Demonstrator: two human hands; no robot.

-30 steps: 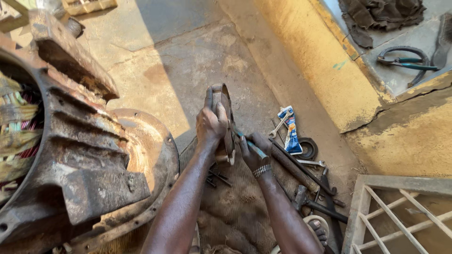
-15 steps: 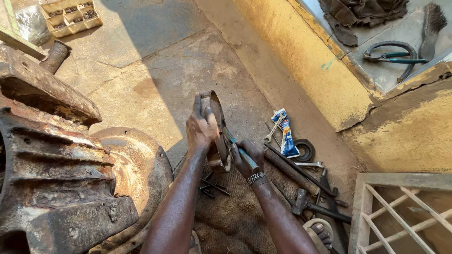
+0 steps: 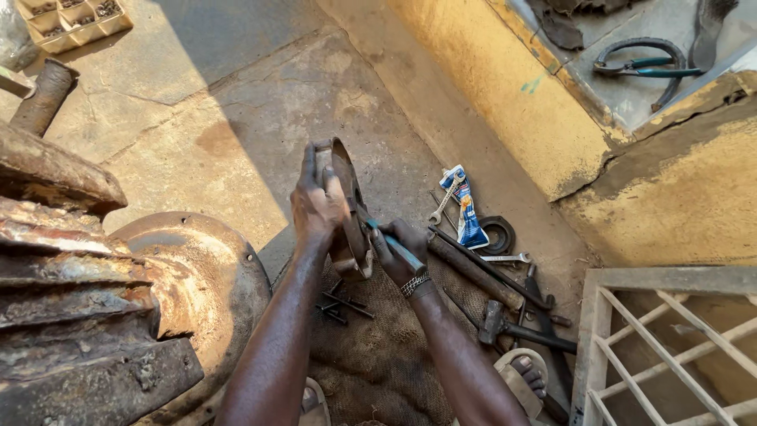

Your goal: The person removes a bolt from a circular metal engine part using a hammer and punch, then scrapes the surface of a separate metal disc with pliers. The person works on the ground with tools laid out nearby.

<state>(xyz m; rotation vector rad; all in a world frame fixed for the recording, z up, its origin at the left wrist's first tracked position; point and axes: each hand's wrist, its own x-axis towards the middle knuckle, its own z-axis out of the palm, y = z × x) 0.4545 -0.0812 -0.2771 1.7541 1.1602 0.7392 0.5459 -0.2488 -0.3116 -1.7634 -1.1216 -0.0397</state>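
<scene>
Cracked concrete floor (image 3: 236,118) lies beneath the work, with a burlap sack (image 3: 371,347) spread between the person's feet. Above that sack, a rusty round metal plate (image 3: 351,209) stands on edge, the left hand (image 3: 315,207) pressed flat against its face with fingers curled over the rim. The right hand (image 3: 397,254) is clenched around a teal-handled tool (image 3: 392,241) whose tip meets the plate. Judging from this, the tool could skid off the rusty face toward the left fingers, since the plate is steadied by hand alone. Beside them lie two open-end wrenches (image 3: 445,201), one hammer (image 3: 505,327), one blue tube (image 3: 465,209), one rubber ring (image 3: 497,234), and a few loose bolts (image 3: 339,304). One large rusty motor housing (image 3: 87,308) sits left.
</scene>
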